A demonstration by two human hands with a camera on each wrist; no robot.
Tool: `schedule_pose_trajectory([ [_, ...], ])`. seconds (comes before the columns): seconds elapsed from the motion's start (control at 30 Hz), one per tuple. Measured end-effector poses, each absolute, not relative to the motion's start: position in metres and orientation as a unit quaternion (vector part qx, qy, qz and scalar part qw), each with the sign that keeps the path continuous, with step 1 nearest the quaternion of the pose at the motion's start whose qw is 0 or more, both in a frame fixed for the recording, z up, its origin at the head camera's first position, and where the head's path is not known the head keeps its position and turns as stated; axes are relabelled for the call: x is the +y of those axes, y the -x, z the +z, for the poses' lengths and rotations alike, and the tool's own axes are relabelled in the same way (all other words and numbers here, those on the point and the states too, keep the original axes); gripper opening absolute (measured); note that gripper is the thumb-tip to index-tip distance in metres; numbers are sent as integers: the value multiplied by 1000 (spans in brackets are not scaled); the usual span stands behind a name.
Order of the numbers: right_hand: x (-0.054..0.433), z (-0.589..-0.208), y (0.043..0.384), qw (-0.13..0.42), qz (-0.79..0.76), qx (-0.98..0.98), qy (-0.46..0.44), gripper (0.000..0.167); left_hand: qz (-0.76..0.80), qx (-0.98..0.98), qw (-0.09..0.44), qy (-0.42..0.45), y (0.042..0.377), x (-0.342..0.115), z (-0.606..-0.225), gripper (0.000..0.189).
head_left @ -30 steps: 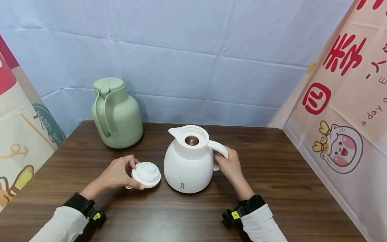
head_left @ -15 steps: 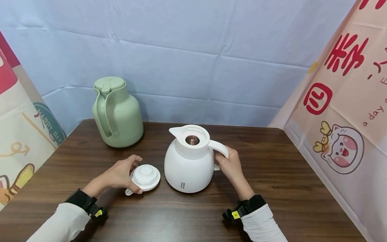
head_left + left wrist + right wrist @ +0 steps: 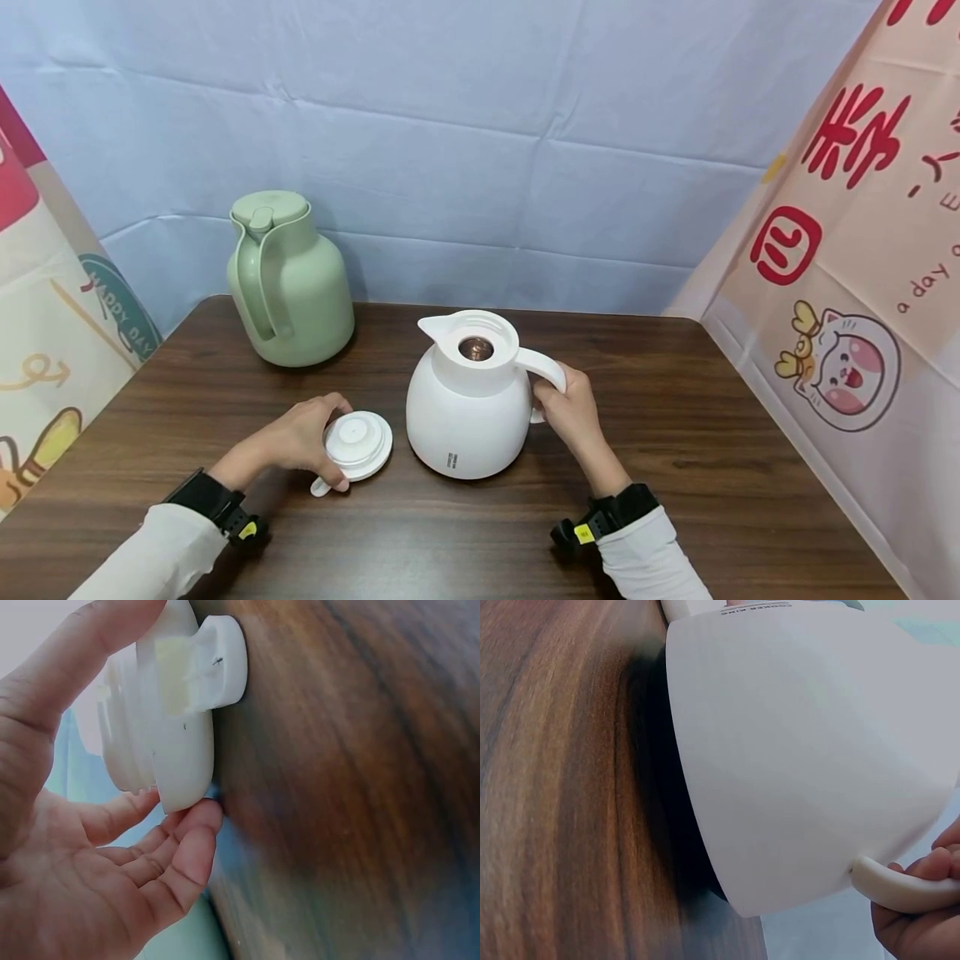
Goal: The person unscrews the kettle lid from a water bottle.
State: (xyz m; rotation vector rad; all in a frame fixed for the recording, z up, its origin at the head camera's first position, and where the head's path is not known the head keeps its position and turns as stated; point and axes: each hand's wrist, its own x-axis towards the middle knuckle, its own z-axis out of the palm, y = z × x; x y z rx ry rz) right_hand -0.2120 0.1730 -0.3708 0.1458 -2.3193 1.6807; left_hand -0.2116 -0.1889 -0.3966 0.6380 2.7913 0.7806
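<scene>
A white thermos jug (image 3: 468, 412) stands upright on the table with its lid off, the coppery mouth showing at the top. My right hand (image 3: 567, 406) grips the jug's handle (image 3: 904, 889), fingers curled round it. To the left of the jug lies the white lid (image 3: 358, 446), its stepped side facing up and its small tab (image 3: 223, 664) pointing toward my left wrist. My left hand (image 3: 303, 437) holds the lid's rim, thumb at the near side and fingers at the far side. In the left wrist view the lid sits right at the wood surface.
A green thermos jug (image 3: 296, 283) with its lid on stands at the back left of the dark wooden table (image 3: 675, 467). A pale blue cloth (image 3: 480, 150) hangs behind, with printed cloths at both sides.
The lid, in my left hand, has moved slightly nearer and to the left, and turned so its tab shows more. The right hand and white jug have stayed put.
</scene>
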Motion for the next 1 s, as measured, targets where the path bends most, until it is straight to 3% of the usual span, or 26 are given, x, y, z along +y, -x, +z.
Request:
schedule_pose_trajectory([
  [0.3, 170, -370, 213, 164, 547, -820, -35, 12, 255, 939, 100, -210, 214, -188, -395, 89],
  [0.63, 168, -372, 223, 247, 508, -825, 4, 19, 245, 942, 91, -209, 224, -182, -396, 90],
  [1.0, 178, -374, 239, 276, 492, -825, 34, 24, 243, 943, 82, -213, 245, -170, -398, 89],
])
